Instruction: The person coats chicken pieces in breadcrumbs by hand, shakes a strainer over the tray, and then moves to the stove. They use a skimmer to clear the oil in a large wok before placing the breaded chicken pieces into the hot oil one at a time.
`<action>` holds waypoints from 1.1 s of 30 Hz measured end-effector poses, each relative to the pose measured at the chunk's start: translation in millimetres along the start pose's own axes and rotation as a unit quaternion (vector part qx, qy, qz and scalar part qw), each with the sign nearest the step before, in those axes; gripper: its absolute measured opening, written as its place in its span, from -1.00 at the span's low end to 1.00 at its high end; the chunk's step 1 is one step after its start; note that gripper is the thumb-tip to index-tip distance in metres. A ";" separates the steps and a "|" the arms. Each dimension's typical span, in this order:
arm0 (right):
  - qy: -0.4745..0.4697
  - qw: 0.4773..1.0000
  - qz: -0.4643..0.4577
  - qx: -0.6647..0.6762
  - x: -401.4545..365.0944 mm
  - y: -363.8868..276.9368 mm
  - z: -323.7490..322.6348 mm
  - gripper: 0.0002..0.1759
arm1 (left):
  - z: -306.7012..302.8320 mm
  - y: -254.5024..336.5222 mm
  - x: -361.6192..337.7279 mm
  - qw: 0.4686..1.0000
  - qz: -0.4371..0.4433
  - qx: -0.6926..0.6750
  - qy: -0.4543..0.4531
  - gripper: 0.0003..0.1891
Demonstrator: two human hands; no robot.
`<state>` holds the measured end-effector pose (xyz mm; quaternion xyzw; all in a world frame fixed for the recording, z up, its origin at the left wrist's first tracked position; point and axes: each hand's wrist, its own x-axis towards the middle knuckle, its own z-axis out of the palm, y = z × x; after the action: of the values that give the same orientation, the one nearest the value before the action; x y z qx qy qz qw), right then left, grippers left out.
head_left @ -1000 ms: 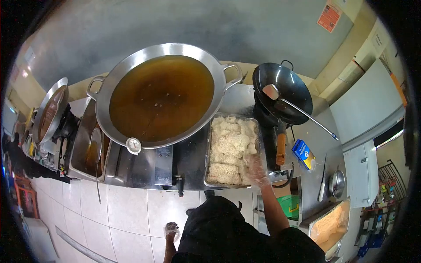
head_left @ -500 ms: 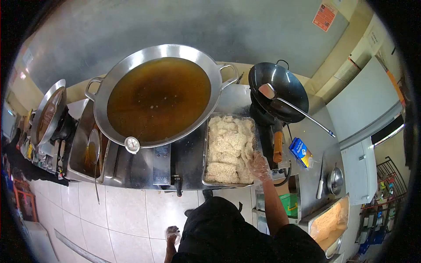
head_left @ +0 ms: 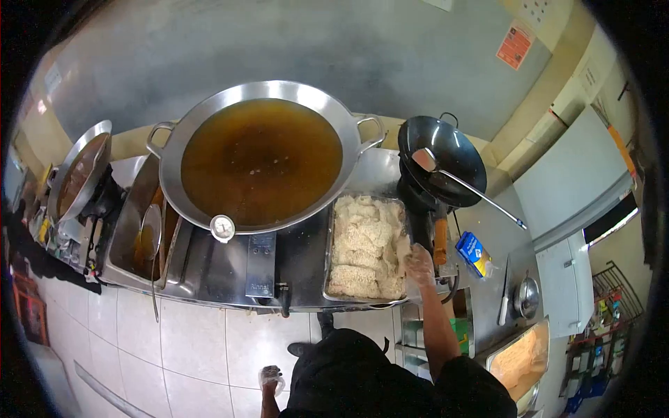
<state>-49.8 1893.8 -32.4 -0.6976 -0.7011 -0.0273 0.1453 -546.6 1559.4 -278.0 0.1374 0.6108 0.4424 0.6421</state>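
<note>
My right hand point(head_left: 419, 266), in a clear plastic glove, is at the right edge of a metal tray point(head_left: 327, 259) of pale breaded pieces point(head_left: 361, 240). Its fingers are bent against a breaded piece at that edge; the fingertips are partly hidden. My left hand point(head_left: 271, 378), also gloved, hangs low beside my body over the floor, with its fingers curled and too small to make out. Left of the tray stands a wide metal pan point(head_left: 327, 104) of brown oil point(head_left: 261, 164), with a round thermometer point(head_left: 222, 228) on its rim.
A black wok point(head_left: 432, 184) with a ladle point(head_left: 481, 191) stands behind the tray's right side. Farther right are a blue and yellow packet point(head_left: 474, 253), a knife point(head_left: 503, 303), a metal bowl point(head_left: 527, 298) and a tray of orange crumbs point(head_left: 519, 362). A sink-like basin point(head_left: 125, 251) lies left.
The view has shifted slightly, so the pan and tray appear a little lower. My right hand remains at the tray's right edge, a breaded piece now tilted up by its fingers. My left hand stays low.
</note>
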 end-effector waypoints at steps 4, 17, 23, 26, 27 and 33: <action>0.066 0.961 -0.075 -0.258 -33.8 -2.6 29.8 -0.71 | -3.9 -12.2 -25.6 0.999 0.027 -0.038 0.022 -0.86; -0.170 0.981 -0.013 0.097 -44.8 -99.5 -44.4 -0.73 | -9.7 -22.5 -17.9 0.949 0.138 0.283 -0.032 -0.83; -0.128 0.942 -0.031 0.310 -61.7 -170.3 -31.7 -0.76 | 51.0 22.7 29.9 0.933 0.311 0.179 -0.028 -0.74; -0.091 0.942 -0.178 0.271 -56.3 -201.0 -51.4 -0.74 | 107.7 119.4 1.1 0.977 0.158 -0.059 -0.131 -0.64; -0.117 0.928 -0.158 0.315 -58.4 -205.6 -46.3 -0.75 | 127.0 145.9 -11.7 0.977 0.150 -0.078 -0.132 -0.61; -0.190 0.883 -0.329 0.278 -94.6 -278.0 -60.2 -0.72 | 221.6 223.1 -61.9 0.973 0.023 -0.216 -0.075 -0.56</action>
<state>-315.4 1780.5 47.9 -0.3501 -0.8831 0.2553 0.1799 -426.5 1721.9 -29.2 0.0424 0.4481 0.5669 0.6900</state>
